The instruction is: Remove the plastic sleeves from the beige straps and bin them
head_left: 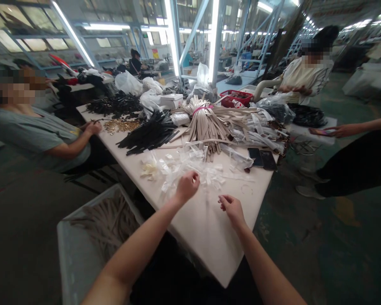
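Note:
My left hand [188,185] is closed, its fingers curled above a loose heap of clear plastic scraps [174,167] on the white table. Whatever it may hold is hidden or too small to make out. To its right, closer to me, my right hand [231,206] has thumb and fingers pinched together over the bare tabletop. I cannot make out anything between those fingers. Beyond the scraps lies a bundle of beige straps [201,118] tied with a pink band. A pile of black straps [149,131] rests to its left.
A white crate [63,254] of strips stands on the floor at left. Two dark phones [262,158] lie near the table's right edge. A red basket [236,98] is at the back. One person [47,131] sits left; others stand right, one hand [343,130] holding a phone.

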Demonstrator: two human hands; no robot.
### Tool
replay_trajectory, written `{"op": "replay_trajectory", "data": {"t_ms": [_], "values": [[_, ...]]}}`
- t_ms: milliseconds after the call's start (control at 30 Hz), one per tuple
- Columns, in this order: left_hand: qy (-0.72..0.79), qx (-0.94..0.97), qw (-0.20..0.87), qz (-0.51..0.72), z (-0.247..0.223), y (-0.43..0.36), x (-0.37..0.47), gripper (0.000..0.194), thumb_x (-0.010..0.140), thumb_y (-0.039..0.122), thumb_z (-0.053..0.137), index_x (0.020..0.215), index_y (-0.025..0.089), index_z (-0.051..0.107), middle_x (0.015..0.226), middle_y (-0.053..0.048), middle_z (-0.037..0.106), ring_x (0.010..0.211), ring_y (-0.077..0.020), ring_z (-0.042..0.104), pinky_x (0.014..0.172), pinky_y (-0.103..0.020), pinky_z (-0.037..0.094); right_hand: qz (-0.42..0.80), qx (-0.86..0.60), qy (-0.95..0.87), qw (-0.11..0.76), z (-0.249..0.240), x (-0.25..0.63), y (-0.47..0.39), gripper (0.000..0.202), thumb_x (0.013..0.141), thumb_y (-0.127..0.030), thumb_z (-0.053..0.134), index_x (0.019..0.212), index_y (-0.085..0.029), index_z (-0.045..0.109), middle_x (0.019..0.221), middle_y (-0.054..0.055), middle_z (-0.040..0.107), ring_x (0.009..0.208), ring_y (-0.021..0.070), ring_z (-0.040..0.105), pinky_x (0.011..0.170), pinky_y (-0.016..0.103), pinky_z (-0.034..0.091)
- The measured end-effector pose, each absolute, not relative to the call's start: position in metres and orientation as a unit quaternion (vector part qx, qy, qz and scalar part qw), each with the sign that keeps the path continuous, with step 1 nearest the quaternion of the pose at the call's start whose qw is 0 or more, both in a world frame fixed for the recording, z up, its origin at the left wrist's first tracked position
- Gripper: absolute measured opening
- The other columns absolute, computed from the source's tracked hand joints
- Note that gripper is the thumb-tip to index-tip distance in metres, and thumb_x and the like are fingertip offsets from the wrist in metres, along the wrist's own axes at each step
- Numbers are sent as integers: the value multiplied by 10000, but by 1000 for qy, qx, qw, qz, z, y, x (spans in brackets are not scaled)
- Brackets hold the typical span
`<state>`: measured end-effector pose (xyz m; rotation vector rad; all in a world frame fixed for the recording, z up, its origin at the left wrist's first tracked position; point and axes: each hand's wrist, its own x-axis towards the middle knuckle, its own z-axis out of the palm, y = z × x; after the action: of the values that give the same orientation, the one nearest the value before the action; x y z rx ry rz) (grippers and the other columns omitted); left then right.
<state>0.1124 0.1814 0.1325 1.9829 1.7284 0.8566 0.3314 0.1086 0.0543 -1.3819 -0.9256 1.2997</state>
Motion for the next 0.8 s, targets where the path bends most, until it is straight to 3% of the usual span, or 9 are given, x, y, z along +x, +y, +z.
{"op": "replay_trajectory", "data": {"t_ms": [67, 133, 200, 400, 467, 667, 800], "values": [[607, 649, 342, 304, 102, 138, 139, 315, 915, 466, 559, 853, 186, 692, 813, -69, 694, 673, -182, 639, 685, -306, 492, 559, -538, -385, 500, 57, 316, 108, 442, 707, -536, 744, 889, -133, 731, 731, 71, 713, 533, 141, 569, 486, 252, 448], [580, 549, 498, 337, 77, 107, 155, 418, 901, 554, 539, 906, 170, 703, 784, -68, 692, 602, -168, 626, 565, -277, 464, 583, -510, -389, 499, 60, 301, 107, 437, 709, -532, 750, 876, -129, 723, 669, 48, 687, 521, 136, 559, 492, 252, 453], [547, 459, 576, 398, 62, 93, 159, 466, 867, 589, 573, 919, 147, 712, 735, -60, 675, 576, -149, 601, 504, -242, 413, 602, -491, -385, 499, 61, 286, 106, 432, 708, -538, 751, 841, -129, 709, 608, 26, 656, 497, 130, 549, 481, 247, 444], [570, 347, 518, 536, 56, 103, 139, 489, 696, 565, 773, 879, 112, 747, 530, 21, 549, 431, -66, 389, 433, -205, 293, 636, -479, -398, 455, 51, 262, 101, 416, 691, -526, 761, 808, -131, 704, 709, 72, 720, 482, 115, 567, 465, 228, 414], [573, 342, 507, 545, 54, 106, 134, 484, 705, 562, 768, 886, 114, 747, 478, 38, 503, 422, -72, 387, 428, -204, 290, 633, -478, -414, 446, 45, 260, 100, 389, 715, -516, 743, 789, -136, 699, 700, 74, 722, 483, 117, 571, 467, 226, 413], [561, 366, 525, 525, 41, 101, 131, 456, 721, 555, 764, 867, 124, 753, 524, -4, 584, 443, -97, 475, 435, -210, 333, 601, -483, -504, 389, 48, 276, 138, 269, 768, -407, 697, 714, -145, 682, 622, 41, 685, 455, 110, 549, 443, 209, 399], [553, 337, 534, 544, 41, 103, 126, 436, 705, 549, 780, 799, 125, 751, 490, -1, 568, 425, -89, 469, 451, -209, 357, 554, -544, -389, 497, 77, 299, 236, 165, 711, -263, 734, 816, -153, 673, 683, 22, 685, 457, 86, 527, 431, 182, 394]]}}
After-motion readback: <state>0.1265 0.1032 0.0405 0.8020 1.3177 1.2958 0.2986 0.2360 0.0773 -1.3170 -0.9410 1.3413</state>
